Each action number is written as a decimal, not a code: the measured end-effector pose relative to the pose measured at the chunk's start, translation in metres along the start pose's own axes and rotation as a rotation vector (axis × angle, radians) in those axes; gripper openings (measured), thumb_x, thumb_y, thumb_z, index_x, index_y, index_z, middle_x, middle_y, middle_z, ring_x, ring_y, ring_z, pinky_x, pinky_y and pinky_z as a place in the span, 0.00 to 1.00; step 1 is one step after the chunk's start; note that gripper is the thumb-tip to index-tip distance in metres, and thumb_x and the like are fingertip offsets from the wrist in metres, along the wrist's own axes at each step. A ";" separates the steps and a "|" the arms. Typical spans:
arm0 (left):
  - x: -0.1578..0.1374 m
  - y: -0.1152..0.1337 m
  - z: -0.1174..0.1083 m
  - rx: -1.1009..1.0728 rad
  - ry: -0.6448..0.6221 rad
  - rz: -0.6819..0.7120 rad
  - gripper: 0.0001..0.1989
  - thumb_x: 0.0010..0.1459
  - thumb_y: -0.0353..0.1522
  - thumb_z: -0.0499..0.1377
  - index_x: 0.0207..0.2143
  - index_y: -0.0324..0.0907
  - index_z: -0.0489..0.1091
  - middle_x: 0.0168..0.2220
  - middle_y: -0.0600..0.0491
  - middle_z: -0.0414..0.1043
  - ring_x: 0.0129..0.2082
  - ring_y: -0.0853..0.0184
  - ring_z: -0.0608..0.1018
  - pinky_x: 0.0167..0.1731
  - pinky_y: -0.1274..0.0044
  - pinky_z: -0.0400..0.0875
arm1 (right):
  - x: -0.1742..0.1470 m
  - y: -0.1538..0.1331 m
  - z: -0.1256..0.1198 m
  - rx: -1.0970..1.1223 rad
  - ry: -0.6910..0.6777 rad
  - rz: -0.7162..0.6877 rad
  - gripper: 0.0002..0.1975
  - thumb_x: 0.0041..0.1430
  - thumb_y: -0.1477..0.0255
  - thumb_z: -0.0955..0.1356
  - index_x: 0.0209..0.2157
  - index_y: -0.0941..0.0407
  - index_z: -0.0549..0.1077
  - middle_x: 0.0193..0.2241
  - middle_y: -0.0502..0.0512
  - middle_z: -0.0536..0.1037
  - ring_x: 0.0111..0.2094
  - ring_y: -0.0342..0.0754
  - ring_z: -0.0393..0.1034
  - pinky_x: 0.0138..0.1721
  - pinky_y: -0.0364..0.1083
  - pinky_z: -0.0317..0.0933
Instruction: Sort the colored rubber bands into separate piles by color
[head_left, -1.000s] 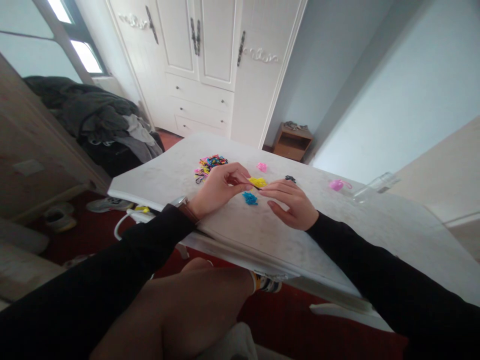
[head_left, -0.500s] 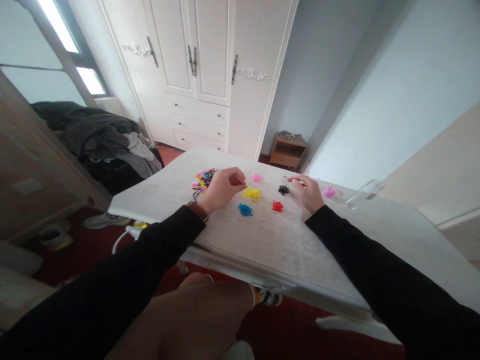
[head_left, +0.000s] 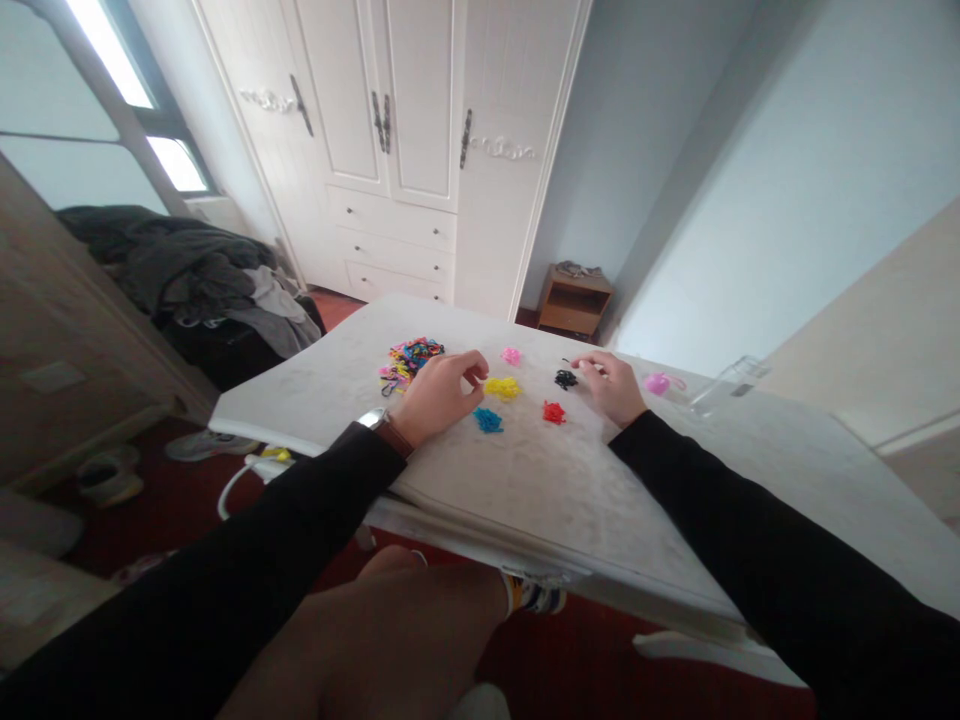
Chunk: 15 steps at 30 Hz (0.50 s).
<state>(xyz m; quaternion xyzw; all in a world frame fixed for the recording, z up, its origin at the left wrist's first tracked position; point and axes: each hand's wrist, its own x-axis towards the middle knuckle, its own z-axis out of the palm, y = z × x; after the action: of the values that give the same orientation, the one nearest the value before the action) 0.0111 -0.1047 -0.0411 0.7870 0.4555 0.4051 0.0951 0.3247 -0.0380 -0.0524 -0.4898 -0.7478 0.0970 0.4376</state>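
My left hand (head_left: pixel 439 396), wearing a watch (head_left: pixel 373 418), is over the table beside a mixed heap of small coloured loops that look like rubber bands (head_left: pixel 411 358). Its fingers are curled, with a gap between thumb and forefinger and nothing visible between them. The yellow pile (head_left: pixel 502 388) lies just right of its fingertips, and the blue pile (head_left: pixel 488 420) is nearer me. My right hand (head_left: pixel 611 386) pinches a thin black band (head_left: pixel 566 360) above the black pile (head_left: pixel 565 379). A red pile (head_left: pixel 553 412) and a pink pile (head_left: pixel 511 355) lie between the hands.
On the white table (head_left: pixel 540 490), a pink object with a loop (head_left: pixel 657 384) and a clear container lying on its side (head_left: pixel 731 383) are right of my right hand. A white wardrobe (head_left: pixel 420 150) stands behind. Dark clothes (head_left: pixel 187 270) are heaped at the left.
My left hand has turned and drawn slightly back toward me, its thumb and forefinger parting. The right hand stays near the black pile, still pinching the black band.
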 end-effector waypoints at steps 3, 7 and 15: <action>-0.005 0.000 -0.001 -0.041 -0.058 -0.003 0.10 0.52 0.24 0.62 0.37 0.44 0.74 0.36 0.53 0.84 0.36 0.63 0.86 0.42 0.73 0.76 | 0.001 0.001 0.000 -0.005 0.001 0.002 0.15 0.62 0.61 0.65 0.33 0.54 0.81 0.37 0.58 0.86 0.42 0.55 0.78 0.43 0.54 0.69; -0.008 -0.001 0.001 -0.126 -0.090 -0.004 0.10 0.52 0.24 0.63 0.38 0.44 0.74 0.38 0.53 0.84 0.39 0.63 0.86 0.43 0.73 0.77 | 0.001 0.000 0.000 -0.005 -0.011 0.007 0.15 0.62 0.61 0.65 0.32 0.53 0.80 0.36 0.57 0.86 0.42 0.56 0.78 0.43 0.54 0.69; -0.014 0.000 -0.012 -0.043 0.094 0.027 0.07 0.55 0.25 0.59 0.35 0.43 0.73 0.35 0.52 0.82 0.37 0.63 0.83 0.44 0.72 0.75 | -0.001 -0.003 -0.004 -0.062 -0.014 -0.127 0.15 0.62 0.62 0.66 0.29 0.52 0.81 0.33 0.57 0.85 0.40 0.56 0.76 0.43 0.55 0.69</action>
<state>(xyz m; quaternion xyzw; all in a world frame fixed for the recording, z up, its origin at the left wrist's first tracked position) -0.0012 -0.1186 -0.0408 0.7709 0.4400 0.4526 0.0849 0.3260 -0.0413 -0.0490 -0.4541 -0.7831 0.0495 0.4221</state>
